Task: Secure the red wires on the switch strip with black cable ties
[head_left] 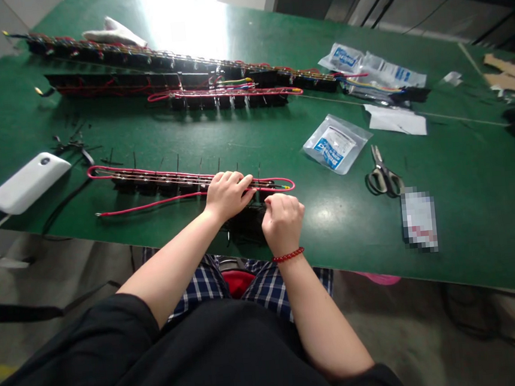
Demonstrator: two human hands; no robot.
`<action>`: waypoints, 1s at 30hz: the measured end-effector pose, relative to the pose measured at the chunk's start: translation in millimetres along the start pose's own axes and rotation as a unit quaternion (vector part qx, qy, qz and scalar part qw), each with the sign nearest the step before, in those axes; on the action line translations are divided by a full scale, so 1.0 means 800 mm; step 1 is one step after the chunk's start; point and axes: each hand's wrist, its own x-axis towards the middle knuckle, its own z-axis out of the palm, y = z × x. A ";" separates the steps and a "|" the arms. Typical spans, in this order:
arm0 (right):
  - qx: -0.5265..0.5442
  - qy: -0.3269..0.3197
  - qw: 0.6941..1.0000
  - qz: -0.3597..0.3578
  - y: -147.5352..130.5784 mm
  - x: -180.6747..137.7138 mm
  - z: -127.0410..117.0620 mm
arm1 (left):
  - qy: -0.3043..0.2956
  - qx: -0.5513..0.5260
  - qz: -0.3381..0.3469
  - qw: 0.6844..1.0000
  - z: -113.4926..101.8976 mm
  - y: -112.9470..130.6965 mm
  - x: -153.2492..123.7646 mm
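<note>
A row of black switch blocks strung on red wire (148, 181) lies along the near edge of the green table (287, 226). My left hand (227, 194) rests curled over the right end of that wired row, fingers pressed down on it. My right hand (283, 221), with a red bead bracelet at the wrist, is closed in a fist beside it, pinching at the same end of the row; what sits between its fingers is hidden. A dark cluster of black blocks (244, 224) lies under and between both hands.
More wired rows of black blocks (226, 96) lie at the back. A white power bank (26, 183) sits at left. Scissors (383, 176), plastic bags (337, 144) and a paper sheet (395, 119) lie at right. Loose black cable ties (73, 146) are scattered at left.
</note>
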 end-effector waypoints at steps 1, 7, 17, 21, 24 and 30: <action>-0.001 0.009 1.000 0.010 0.005 0.004 0.002 | -0.001 0.001 -0.001 1.000 0.000 0.000 0.000; 0.036 0.025 0.998 0.033 0.026 0.012 0.009 | -0.005 -0.002 0.000 1.000 0.000 0.001 0.001; 0.085 -0.008 0.996 0.004 0.009 0.038 0.012 | 0.000 -0.001 0.002 1.000 0.001 0.000 0.001; 0.083 -0.013 0.996 0.000 0.010 0.032 0.018 | 0.000 0.000 0.001 1.000 0.001 0.000 0.001; 0.090 -0.014 0.996 0.007 0.014 0.027 0.022 | 0.003 -0.001 -0.002 1.000 0.000 0.001 0.001; 0.096 -0.019 0.995 0.021 0.015 0.028 0.024 | 0.001 -0.008 -0.006 1.000 0.000 0.001 0.001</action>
